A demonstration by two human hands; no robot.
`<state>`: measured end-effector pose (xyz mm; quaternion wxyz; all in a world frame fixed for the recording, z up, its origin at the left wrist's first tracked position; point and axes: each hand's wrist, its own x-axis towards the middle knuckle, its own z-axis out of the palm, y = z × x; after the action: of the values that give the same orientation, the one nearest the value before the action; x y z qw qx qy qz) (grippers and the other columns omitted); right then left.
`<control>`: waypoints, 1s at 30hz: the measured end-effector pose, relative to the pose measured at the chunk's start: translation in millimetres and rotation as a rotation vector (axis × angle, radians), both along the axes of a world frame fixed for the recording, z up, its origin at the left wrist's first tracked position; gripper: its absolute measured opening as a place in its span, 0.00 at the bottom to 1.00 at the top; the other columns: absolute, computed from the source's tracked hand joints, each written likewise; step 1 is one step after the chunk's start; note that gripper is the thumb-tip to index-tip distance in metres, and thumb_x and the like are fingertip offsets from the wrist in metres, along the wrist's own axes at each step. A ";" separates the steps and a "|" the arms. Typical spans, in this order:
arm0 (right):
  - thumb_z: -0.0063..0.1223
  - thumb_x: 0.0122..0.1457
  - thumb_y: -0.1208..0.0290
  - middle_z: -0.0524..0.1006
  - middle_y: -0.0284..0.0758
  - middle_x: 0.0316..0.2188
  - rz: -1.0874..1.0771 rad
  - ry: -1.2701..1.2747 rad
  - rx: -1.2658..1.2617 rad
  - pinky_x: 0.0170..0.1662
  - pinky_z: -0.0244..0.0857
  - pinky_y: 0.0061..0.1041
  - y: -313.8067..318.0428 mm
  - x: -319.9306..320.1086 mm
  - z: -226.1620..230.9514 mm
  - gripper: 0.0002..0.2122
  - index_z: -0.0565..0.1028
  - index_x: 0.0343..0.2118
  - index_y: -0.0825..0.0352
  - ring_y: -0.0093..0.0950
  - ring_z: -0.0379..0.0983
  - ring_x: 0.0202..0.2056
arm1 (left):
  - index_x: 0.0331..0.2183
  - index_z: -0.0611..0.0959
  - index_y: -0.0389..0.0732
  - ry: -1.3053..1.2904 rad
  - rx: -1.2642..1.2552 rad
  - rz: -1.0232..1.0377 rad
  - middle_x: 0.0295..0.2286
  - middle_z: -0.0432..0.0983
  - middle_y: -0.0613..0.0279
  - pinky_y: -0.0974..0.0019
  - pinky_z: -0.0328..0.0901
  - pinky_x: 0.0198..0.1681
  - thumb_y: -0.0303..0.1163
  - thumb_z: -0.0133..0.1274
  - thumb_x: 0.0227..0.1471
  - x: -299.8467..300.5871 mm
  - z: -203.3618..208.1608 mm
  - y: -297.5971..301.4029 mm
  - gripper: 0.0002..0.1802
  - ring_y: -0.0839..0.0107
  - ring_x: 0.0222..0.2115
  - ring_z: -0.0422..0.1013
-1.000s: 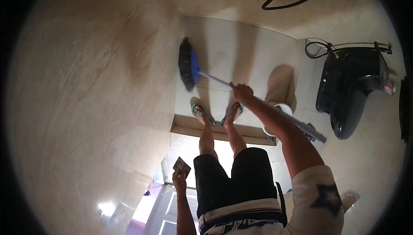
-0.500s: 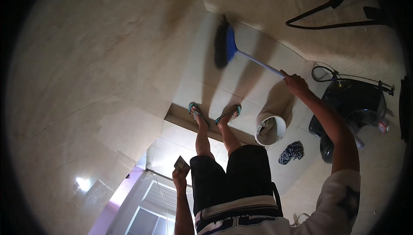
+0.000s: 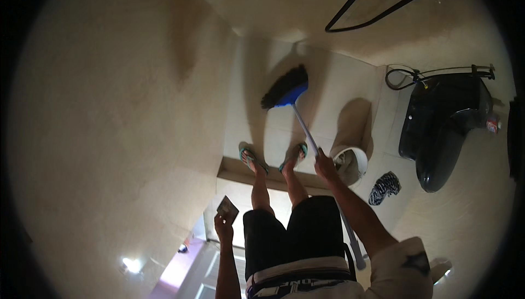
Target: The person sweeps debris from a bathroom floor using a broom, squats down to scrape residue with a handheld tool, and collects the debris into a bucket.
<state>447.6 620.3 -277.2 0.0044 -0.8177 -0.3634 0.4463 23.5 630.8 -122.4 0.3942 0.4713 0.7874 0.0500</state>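
Right hand (image 3: pixel 326 166) clamped round the grey metal handle of a blue-collared, black-bristled broom (image 3: pixel 286 89), fist closed mid-shaft. Broom head out ahead of the feet, bristles down on the pale tiled floor (image 3: pixel 328 88), shaft slanting back past the right hip. Compared with a second ago: head swung from far left of the feet, up and across, now lying just ahead and slightly right of the toes; looks like one stroke finished, dirt pulled closer to the step. Grip point unchanged on the shaft, arm less stretched than half a second ago. Left hand (image 3: pixel 223 225) raised at hip level, fingers pinched on a small dark flat card-like object (image 3: pixel 227 207); same hold as before. Feet in green flip-flops (image 3: pixel 252 160) at the edge of a low step. White round bucket (image 3: pixel 350 164) just beside the right hand, touching the shaft line or not, cannot tell. Striped dark cloth (image 3: pixel 385 186) near the bucket. Black scooter (image 3: pixel 444 125) well apart at right.
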 end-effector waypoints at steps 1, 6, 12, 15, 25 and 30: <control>0.41 0.59 0.67 0.75 0.55 0.24 -0.030 0.027 0.063 0.33 0.69 0.48 -15.1 0.5 15.4 0.22 0.57 0.56 0.66 0.52 0.74 0.28 | 0.43 0.75 0.32 -0.043 0.092 -0.044 0.40 0.72 0.52 0.64 0.66 0.40 0.31 0.54 0.52 3.2 -0.5 2.4 0.18 0.64 0.39 0.71; 0.41 0.59 0.72 0.70 0.53 0.44 0.009 -0.167 0.311 0.41 0.69 0.43 -65.3 51.3 69.0 0.13 0.67 0.47 0.68 0.47 0.71 0.43 | 0.44 0.75 0.32 -0.090 -0.077 -0.067 0.42 0.71 0.52 0.63 0.66 0.43 0.34 0.54 0.52 7.2 -2.3 22.3 0.20 0.63 0.42 0.70; 0.47 0.53 0.70 0.72 0.41 0.31 0.029 -0.218 -0.114 0.35 0.68 0.36 -97.6 83.2 37.4 0.11 0.70 0.37 0.69 0.36 0.71 0.33 | 0.45 0.75 0.31 -0.226 -0.137 -0.221 0.42 0.71 0.50 0.62 0.65 0.44 0.37 0.53 0.53 18.4 -4.4 62.8 0.22 0.60 0.42 0.70; 0.41 0.58 0.67 0.69 0.37 0.21 -0.139 -0.037 -0.046 0.24 0.64 0.36 -95.2 38.3 -5.8 0.08 0.66 0.31 0.66 0.32 0.67 0.21 | 0.45 0.75 0.31 -0.216 -0.174 -0.314 0.42 0.70 0.48 0.62 0.64 0.45 0.38 0.53 0.53 13.6 -11.3 90.3 0.22 0.60 0.42 0.70; 0.39 0.58 0.67 0.54 0.25 0.11 -2.207 1.651 -0.062 0.10 0.45 0.19 31.4 -105.2 40.2 0.10 0.57 0.22 0.59 0.18 0.50 0.10 | 0.32 0.77 0.28 -0.116 -0.105 -0.548 0.28 0.76 0.46 0.56 0.64 0.33 0.42 0.53 0.49 20.3 -5.6 204.2 0.22 0.56 0.30 0.72; 0.38 0.63 0.55 0.54 0.23 0.11 -2.273 1.742 -0.069 0.10 0.44 0.15 74.4 -105.4 91.4 0.13 0.61 0.29 0.60 0.15 0.49 0.10 | 0.33 0.77 0.30 -0.196 -0.178 -0.576 0.30 0.76 0.48 0.59 0.64 0.38 0.39 0.52 0.49 21.7 -8.9 248.1 0.19 0.57 0.32 0.72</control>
<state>342.2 694.6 -185.8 0.5507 -0.1298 0.6058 0.5593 45.2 878.9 -131.4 0.5058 0.6314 0.5812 -0.0875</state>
